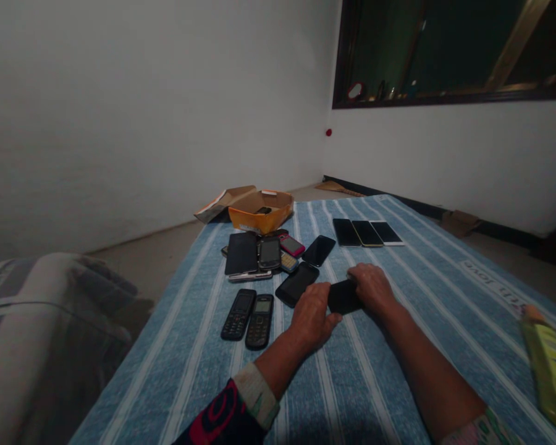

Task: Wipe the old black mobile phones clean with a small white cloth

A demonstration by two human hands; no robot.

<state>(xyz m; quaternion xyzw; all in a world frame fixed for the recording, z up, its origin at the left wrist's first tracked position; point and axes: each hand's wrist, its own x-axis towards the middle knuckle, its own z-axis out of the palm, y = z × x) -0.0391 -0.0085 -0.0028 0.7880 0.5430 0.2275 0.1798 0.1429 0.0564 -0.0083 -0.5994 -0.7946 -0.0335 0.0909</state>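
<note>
Between my two hands is a dark smartphone (344, 297), low over the striped cloth. My left hand (311, 316) grips its left end, thumb toward me. On its right end, my right hand (373, 286) has its fingers closed round the edge. Just beyond my left hand lies another black smartphone (296, 283), with a further black phone (319, 250) behind it. Two keypad phones (238, 314) lie side by side to the left. Farther back is a pile of mixed phones (269, 253), including a pink one (291, 245) and a dark flat one (241, 252).
Three smartphones (367, 233) lie in a row at the back right. An open orange box (262, 219) stands at the back, a small dark item inside. A yellow-green bottle (551, 364) is at the right edge. The blue striped cloth (189, 371) covers the surface.
</note>
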